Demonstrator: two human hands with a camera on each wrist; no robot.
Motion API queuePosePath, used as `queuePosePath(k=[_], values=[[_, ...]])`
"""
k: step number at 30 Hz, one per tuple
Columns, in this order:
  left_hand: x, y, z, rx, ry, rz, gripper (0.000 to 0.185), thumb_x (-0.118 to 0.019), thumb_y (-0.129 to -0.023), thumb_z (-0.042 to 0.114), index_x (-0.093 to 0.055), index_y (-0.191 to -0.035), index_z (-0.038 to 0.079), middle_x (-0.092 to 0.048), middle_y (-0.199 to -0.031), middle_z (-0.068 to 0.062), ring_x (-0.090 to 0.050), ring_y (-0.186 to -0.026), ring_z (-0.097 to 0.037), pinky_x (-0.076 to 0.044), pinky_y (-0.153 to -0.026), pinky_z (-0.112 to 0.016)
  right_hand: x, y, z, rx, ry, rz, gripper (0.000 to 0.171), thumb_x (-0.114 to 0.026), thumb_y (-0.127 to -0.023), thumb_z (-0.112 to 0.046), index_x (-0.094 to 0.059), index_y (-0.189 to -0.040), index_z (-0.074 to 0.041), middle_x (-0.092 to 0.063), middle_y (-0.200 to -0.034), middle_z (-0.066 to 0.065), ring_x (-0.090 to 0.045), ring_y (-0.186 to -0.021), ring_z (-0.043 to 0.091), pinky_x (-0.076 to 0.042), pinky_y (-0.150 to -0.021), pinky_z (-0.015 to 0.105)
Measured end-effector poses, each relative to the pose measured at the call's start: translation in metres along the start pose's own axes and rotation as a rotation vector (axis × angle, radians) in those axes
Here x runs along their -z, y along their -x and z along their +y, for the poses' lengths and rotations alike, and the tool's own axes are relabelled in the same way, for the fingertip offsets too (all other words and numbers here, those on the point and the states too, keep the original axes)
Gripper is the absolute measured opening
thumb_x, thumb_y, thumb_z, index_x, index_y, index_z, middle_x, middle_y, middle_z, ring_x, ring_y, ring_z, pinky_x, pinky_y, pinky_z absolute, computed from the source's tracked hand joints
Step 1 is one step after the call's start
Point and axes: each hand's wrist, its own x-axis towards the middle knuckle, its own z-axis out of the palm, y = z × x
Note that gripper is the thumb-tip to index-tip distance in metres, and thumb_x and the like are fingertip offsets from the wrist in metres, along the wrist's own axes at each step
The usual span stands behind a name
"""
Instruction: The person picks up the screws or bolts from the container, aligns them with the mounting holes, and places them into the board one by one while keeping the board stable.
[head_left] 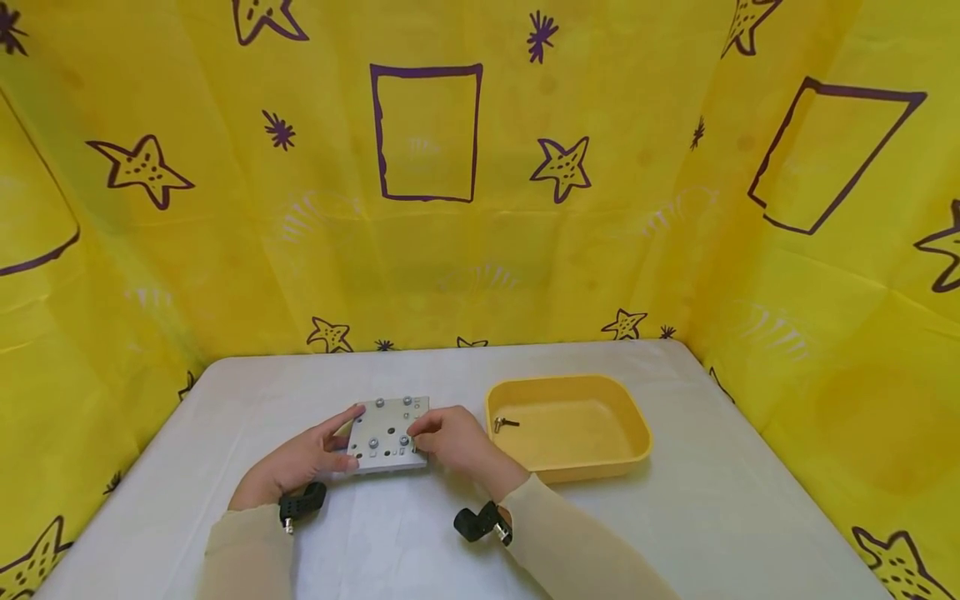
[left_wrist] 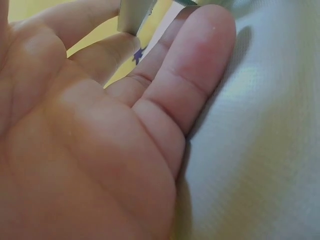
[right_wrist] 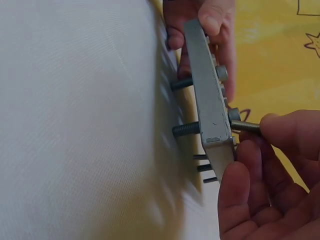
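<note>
A silver metal plate (head_left: 381, 418) with holes and several socket-head bolts (head_left: 373, 443) is tilted up above the table. My left hand (head_left: 300, 458) grips its left edge, thumb at the near corner and fingers at the far side. At the right edge, my right hand (head_left: 459, 443) pinches a slim metal bolt (right_wrist: 246, 126) between its fingertips. In the right wrist view the bolt's end meets the plate's top face, beside a fitted bolt head (right_wrist: 233, 114). Threaded shanks (right_wrist: 186, 129) stick out of the underside. Mostly palm and fingers fill the left wrist view.
A yellow tray (head_left: 577, 472) stands to the right of the plate, with a few small bolts (head_left: 498, 424) at its left side. White cloth (head_left: 405, 533) covers the table. Yellow patterned curtains (head_left: 420, 275) enclose the back and sides.
</note>
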Motion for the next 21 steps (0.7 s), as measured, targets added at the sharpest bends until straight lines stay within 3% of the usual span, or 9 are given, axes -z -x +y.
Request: queuePosePath(k=[14, 21], values=[[0.0003, 0.0006, -0.0020, 0.008, -0.039, 0.011, 0.099, -0.083, -0.081, 0.020, -0.025, -0.160, 0.023, -0.034, -0.153, -0.025, -0.050, -0.125, -0.033, -0.032, -0.105, -0.056, -0.0011, 0.0024, 0.0046, 0.060, 0.087, -0.029, 0.017, -0.072, -0.092, -0.013, -0.078, -0.089, -0.028, -0.064, -0.088, -0.014, -0.055, -0.087, 0.012, -0.047, -0.073, 0.029], [-0.0002, -0.0005, -0.0038, -0.007, -0.055, 0.011, 0.099, -0.083, -0.080, 0.020, -0.024, -0.160, 0.021, -0.029, -0.155, -0.026, -0.052, -0.121, -0.031, -0.041, -0.099, -0.044, -0.0029, 0.0032, 0.0070, 0.114, 0.136, -0.038, 0.017, -0.072, -0.092, -0.012, -0.078, -0.089, -0.028, -0.064, -0.089, -0.016, -0.054, -0.087, 0.008, -0.045, -0.077, 0.029]])
